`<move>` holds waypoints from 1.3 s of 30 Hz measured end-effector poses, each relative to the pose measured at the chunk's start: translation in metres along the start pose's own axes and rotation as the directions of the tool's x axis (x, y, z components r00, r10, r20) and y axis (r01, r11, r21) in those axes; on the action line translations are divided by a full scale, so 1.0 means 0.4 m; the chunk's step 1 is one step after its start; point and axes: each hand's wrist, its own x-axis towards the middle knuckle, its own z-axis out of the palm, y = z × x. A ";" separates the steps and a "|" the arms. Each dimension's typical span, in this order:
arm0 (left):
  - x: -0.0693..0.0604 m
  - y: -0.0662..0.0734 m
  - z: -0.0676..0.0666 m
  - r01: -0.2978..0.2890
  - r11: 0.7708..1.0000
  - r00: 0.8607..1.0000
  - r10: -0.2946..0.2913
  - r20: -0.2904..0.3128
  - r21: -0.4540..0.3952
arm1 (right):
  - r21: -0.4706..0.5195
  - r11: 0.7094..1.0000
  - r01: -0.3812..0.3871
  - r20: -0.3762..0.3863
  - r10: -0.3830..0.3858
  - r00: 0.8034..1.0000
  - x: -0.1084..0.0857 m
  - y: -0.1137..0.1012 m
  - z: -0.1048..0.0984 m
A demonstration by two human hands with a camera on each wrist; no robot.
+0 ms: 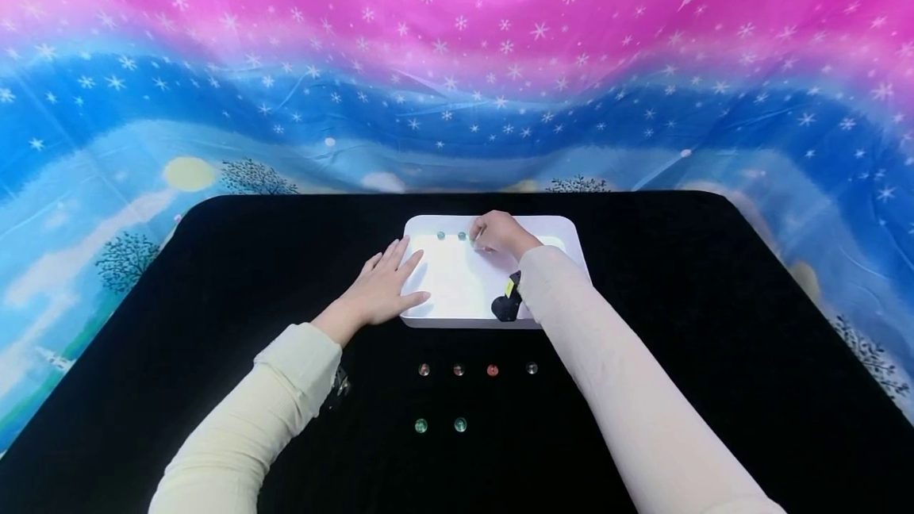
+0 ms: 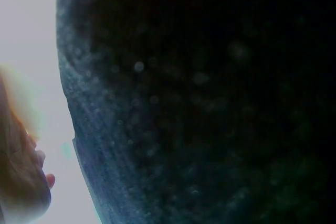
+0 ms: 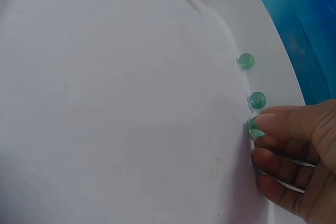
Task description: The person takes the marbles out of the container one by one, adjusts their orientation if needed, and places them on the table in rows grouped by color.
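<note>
A white tray (image 1: pixel 457 323) sits on the black-covered table. Along its far wall, my right hand (image 1: pixel 500 233) pinches a green marble (image 3: pixel 255 128) between thumb and fingers, low against the tray floor. Beside it in the right wrist view, two more green marbles, one nearer (image 3: pixel 258 100) and one farther (image 3: pixel 246 61), lie in a row along the wall. My left hand (image 1: pixel 378 284) rests on the tray's left rim, its fingers spread and holding nothing. The left wrist view is mostly dark and blurred, with part of a hand (image 2: pixel 23 177) at the lower left.
In front of the tray, a row holds reddish marbles (image 1: pixel 459 370) and a clear-looking marble (image 1: pixel 531 369). Nearer still lie two green marbles, a left one (image 1: pixel 421 425) and a right one (image 1: pixel 460 424). A patterned cloth (image 1: pixel 457 101) hangs behind the table.
</note>
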 end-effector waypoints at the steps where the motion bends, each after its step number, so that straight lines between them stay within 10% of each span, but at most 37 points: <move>1: 0.000 0.000 0.000 -0.001 1.000 1.000 0.001 0.000 0.000 | -0.017 1.000 0.009 0.007 -0.008 1.000 0.001 0.000 0.000; 39: 0.002 -0.004 0.005 -0.006 1.000 1.000 0.006 -0.011 0.001 | 0.243 0.956 0.164 -0.051 -0.156 0.986 -0.102 -0.023 -0.056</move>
